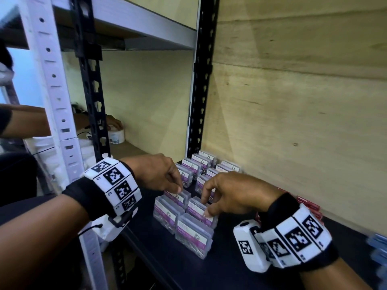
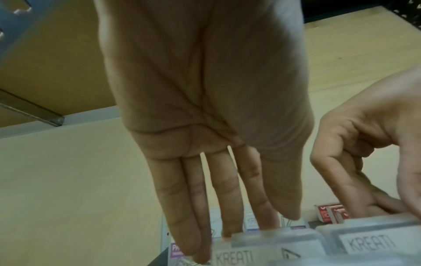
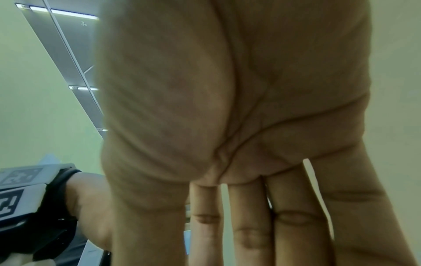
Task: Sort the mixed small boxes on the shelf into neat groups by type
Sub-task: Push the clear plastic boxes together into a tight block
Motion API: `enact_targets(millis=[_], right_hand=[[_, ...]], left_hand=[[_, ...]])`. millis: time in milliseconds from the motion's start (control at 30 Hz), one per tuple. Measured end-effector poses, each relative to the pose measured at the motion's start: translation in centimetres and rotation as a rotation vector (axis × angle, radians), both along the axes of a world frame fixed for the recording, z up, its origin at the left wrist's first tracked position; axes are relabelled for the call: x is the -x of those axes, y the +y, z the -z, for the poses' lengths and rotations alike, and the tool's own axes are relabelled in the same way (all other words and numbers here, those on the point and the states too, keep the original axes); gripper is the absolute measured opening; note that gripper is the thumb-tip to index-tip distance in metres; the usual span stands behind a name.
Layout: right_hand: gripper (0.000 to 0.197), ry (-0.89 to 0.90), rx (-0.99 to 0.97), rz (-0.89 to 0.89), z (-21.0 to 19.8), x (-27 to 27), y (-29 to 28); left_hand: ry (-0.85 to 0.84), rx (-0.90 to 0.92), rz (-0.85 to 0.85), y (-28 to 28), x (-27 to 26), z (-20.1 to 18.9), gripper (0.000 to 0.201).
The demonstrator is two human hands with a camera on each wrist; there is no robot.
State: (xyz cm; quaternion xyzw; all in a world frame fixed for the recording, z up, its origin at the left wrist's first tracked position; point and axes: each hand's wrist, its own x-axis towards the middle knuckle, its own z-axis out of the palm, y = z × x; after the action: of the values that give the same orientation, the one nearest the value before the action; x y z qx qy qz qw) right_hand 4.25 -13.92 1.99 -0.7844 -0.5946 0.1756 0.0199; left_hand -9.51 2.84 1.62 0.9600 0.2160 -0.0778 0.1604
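Several clear paper clip boxes with purple and white labels stand in two clusters on the dark shelf (image 1: 171, 268): a near cluster (image 1: 193, 237) and a far cluster (image 1: 201, 164). My left hand (image 1: 178, 188) reaches down with straight fingers, their tips touching the top of the back-left box (image 1: 183, 198) of the near cluster. The left wrist view shows those fingers (image 2: 218, 198) on a box labelled KREATI (image 2: 234, 257). My right hand (image 1: 206, 205) pinches the neighbouring box (image 1: 195, 206) between thumb and forefinger. In the right wrist view the right hand (image 3: 250, 234) hides the box.
Red boxes (image 1: 307, 204) lie behind my right wrist against the wooden back panel (image 1: 293, 101). Blurred blue boxes (image 1: 379, 245) sit at the far right. A black upright (image 1: 199, 80) borders the bay. Another person's arm (image 1: 25, 120) reaches a tape roll (image 1: 116, 136) on the adjoining shelf.
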Motion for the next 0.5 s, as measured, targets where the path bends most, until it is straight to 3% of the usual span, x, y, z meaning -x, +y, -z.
enact_targets(millis=[500], right_hand=[[0.027, 0.094, 0.067, -0.034, -0.3, 0.2, -0.9]], left_hand=[[0.04, 0.007, 0.021, -1.9, 0.9, -0.6, 0.018]])
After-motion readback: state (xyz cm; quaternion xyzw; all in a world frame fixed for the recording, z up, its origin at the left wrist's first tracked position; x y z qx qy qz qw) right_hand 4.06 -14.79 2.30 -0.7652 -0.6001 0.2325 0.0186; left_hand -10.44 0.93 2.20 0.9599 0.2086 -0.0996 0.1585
